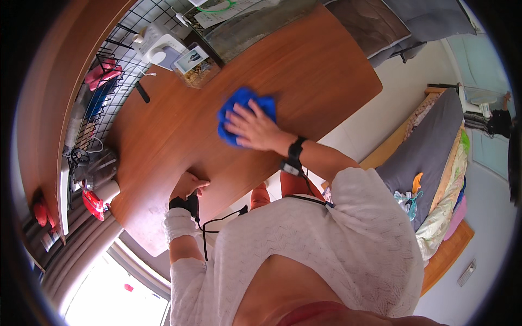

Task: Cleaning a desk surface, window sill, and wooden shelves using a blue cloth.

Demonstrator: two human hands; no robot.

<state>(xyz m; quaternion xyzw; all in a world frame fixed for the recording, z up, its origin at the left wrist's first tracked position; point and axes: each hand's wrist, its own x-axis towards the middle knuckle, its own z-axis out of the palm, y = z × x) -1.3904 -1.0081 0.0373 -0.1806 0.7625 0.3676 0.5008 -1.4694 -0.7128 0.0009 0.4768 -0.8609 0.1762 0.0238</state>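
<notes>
A blue cloth point(267, 106) lies bunched on the brown wooden tabletop point(310, 65). My right hand point(253, 129) presses flat on it from above, fingers spread; hand and cloth are slightly blurred. Cloth shows past the fingertips and along the far side of the hand. Close to the table's near edge, my left hand point(188, 185) rests on the wood with its thumb sticking out to the right. Its other fingers are mostly hidden, and no object shows in it. Each wrist wears a black strap with a small device and a cable.
A glass tank point(261, 28) stands along the table's far side, beside a white device point(157, 47) and a photo card point(191, 59). A black wire grid point(110, 53) borders the left, near a red packet point(94, 203). To the right is a bed point(424, 155).
</notes>
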